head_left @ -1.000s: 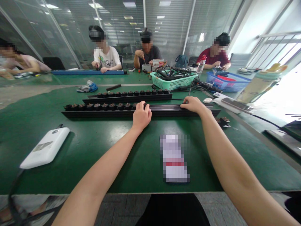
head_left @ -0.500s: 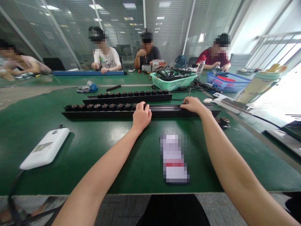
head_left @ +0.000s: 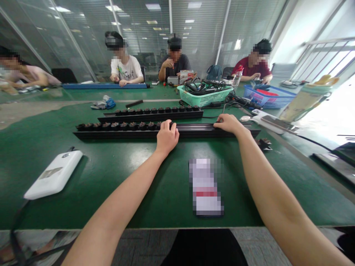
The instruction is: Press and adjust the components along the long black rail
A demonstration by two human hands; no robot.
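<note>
A long black rail [head_left: 124,135] lies across the green table before me, with a row of round black parts [head_left: 119,126] set along its left half. My left hand [head_left: 168,137] is closed over the rail's middle, at the right end of that row; what sits beneath its fingers is partly hidden. Farther right, my right hand [head_left: 229,123] is bent down over the rail's bare channel, its fingertips closed on the edge. Behind lies a second black rail [head_left: 149,116], also carrying a row of round black parts.
A phone [head_left: 206,186] lies between my forearms, and a white power bank [head_left: 54,175] sits at left. Small loose parts [head_left: 264,144] rest by the rail's right end. Beyond are a green basket of cables [head_left: 205,96], a blue basket [head_left: 270,98] and several people.
Both my hands and the rails stay practically where they were. Across the table, the person in dark clothing has shifted their head and hand slightly.
</note>
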